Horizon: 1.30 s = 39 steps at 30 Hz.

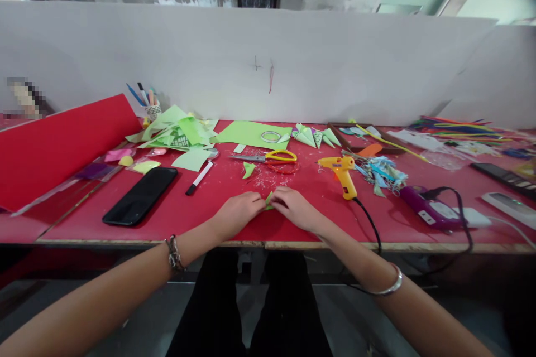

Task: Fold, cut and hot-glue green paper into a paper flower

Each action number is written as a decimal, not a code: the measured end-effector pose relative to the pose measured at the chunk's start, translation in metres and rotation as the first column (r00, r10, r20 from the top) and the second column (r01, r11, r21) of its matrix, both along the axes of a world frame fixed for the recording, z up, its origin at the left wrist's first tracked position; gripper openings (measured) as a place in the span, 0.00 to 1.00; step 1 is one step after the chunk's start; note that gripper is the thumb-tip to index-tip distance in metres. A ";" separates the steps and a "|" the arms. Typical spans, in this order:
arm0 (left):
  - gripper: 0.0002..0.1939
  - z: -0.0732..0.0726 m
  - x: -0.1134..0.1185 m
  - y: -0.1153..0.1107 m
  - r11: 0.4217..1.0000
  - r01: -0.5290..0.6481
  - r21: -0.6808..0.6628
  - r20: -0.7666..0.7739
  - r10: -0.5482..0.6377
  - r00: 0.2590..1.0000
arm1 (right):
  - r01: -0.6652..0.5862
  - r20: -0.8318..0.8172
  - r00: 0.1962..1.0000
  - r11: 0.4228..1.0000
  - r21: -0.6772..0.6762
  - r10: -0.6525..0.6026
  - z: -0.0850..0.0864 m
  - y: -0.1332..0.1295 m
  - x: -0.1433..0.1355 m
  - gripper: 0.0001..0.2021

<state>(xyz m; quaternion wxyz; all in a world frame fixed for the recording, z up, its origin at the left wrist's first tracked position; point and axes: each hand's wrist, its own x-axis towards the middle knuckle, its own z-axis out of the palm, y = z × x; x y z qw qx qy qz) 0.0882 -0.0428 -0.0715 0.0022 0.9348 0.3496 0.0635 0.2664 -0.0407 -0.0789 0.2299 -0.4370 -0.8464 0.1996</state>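
Close together near the front edge of the red table (226,230), my left hand (242,211) and my right hand (293,206) hold a small piece of green paper (268,201) between them. The fingers of both hands are closed on it, and they cover most of it. Just beyond my hands lies a small folded green scrap (248,169). Behind that are scissors with yellow handles (281,156) and a reddish ring (285,169), with pale shreds scattered around.
A black phone (141,196) and a marker (199,178) lie to the left, before piled green paper (180,128). Right of my hands are a yellow glue gun (344,175) with its cord, green paper cones (314,136) and a purple power strip (431,209).
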 end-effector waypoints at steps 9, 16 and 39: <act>0.08 -0.001 0.002 -0.009 0.980 -0.097 0.176 -0.121 0.119 0.985 | 0.012 0.123 0.992 0.999 0.049 -0.017 0.001 0.000 -0.002 0.05; 0.10 0.001 0.005 -0.004 0.982 -0.158 0.099 -0.028 0.162 0.986 | -0.027 0.283 0.958 0.973 0.231 -0.040 -0.003 -0.011 -0.001 0.06; 0.09 -0.006 0.001 0.005 0.963 0.001 0.269 -0.067 0.018 0.998 | 0.027 0.311 0.946 0.980 0.197 -0.089 -0.011 -0.005 -0.004 0.07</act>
